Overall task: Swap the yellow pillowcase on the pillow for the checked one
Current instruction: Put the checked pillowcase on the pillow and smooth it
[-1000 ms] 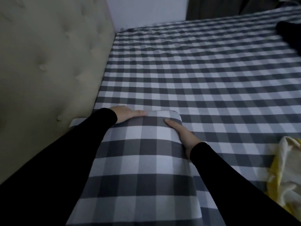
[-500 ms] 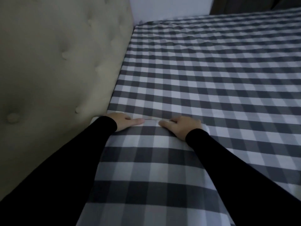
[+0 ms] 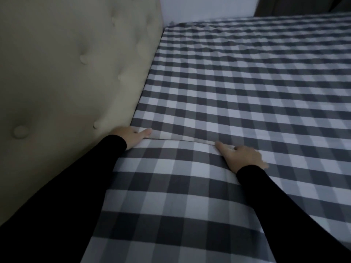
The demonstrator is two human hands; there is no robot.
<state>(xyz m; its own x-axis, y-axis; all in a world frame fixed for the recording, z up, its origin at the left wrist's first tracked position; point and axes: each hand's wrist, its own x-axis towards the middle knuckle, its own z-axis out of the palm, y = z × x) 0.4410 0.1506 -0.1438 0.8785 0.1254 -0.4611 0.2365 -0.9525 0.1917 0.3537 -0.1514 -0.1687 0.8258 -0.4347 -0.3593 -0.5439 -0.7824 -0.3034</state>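
A dim bedroom holds a wide bed under a grey-and-white checked sheet point(image 3: 247, 82), with a cream, button-tufted upholstered headboard point(image 3: 66, 73) rising along the bed's left edge and a pale wall point(image 3: 207, 6) beyond the far corner. Both arms reach forward in long black sleeves point(image 3: 57, 196) from the near edge. The left hand point(image 3: 133, 137) lies palm down at the far left corner of the pillow in its grey-and-white checked fabric pillowcase point(image 3: 171, 196), hard by the foot of the headboard, its fingers stretched flat and together and pointing right along the far hem; it presses on the cloth rather than closing around it. The right hand point(image 3: 243, 156) sits at the far right corner of the pillow, knuckles up, forefinger stretched leftward along the same hem and the other fingers curled down over the edge; whether they pinch the fabric underneath cannot be told. The two hands are well apart, with the hem running between them as a thin pale seam line that dips slightly in the middle. The pillow lies flat on the sheet at the bed's near left corner, its long side running beside the headboard. Its checks are larger than the sheet's, the cover looks smooth and filled out, with soft folds near the right wrist
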